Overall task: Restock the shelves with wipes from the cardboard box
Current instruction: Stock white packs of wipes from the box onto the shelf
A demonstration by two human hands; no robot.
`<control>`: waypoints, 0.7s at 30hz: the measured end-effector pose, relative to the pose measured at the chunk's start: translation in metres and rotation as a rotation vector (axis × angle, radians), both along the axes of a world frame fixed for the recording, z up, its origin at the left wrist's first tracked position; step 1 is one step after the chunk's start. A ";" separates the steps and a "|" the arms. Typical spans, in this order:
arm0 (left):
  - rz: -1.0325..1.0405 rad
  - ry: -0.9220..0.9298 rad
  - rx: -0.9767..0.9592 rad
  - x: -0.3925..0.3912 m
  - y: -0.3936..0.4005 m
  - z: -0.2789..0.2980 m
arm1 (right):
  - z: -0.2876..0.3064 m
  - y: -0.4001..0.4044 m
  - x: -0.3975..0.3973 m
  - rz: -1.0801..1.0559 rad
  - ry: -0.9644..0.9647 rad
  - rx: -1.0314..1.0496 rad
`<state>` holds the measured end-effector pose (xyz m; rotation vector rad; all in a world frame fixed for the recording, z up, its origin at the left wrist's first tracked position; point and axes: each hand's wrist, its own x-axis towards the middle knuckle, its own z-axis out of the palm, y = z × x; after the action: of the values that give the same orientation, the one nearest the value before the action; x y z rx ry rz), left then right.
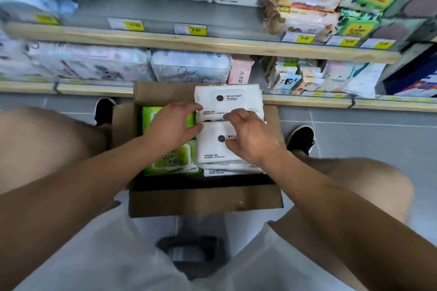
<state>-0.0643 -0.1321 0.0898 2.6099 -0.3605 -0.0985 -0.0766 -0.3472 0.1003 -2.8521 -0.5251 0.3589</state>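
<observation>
With left hand (173,126) and right hand (250,136) fingers curled pinching the white plastic wipes pack (220,146) in the brown cardboard box (203,198), uneven grip risks dropping it.

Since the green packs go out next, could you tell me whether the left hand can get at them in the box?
Probably yes: the left hand already lies over the green packs, uncovered in the open cardboard box.

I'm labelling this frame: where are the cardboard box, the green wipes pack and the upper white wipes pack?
cardboard box (203,201): head view, near flap.
green wipes pack (173,159): head view, printed front.
upper white wipes pack (233,99): head view, label.
</observation>
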 end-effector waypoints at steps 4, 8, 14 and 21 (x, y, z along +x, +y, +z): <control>0.060 0.086 -0.037 -0.010 0.009 -0.016 | -0.011 0.016 -0.005 0.023 0.082 -0.017; 0.144 0.243 -0.111 -0.009 -0.005 -0.032 | -0.022 0.014 -0.002 0.010 0.080 -0.009; 0.316 0.614 -0.345 -0.009 -0.022 -0.058 | -0.033 0.005 -0.003 -0.018 0.047 0.030; 0.376 0.788 -0.642 -0.007 -0.020 -0.061 | -0.030 -0.001 0.007 -0.055 0.031 0.095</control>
<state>-0.0710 -0.1525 0.0286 1.7773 0.3317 -0.7182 -0.0693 -0.3486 0.0701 -2.7591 -0.4445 0.3581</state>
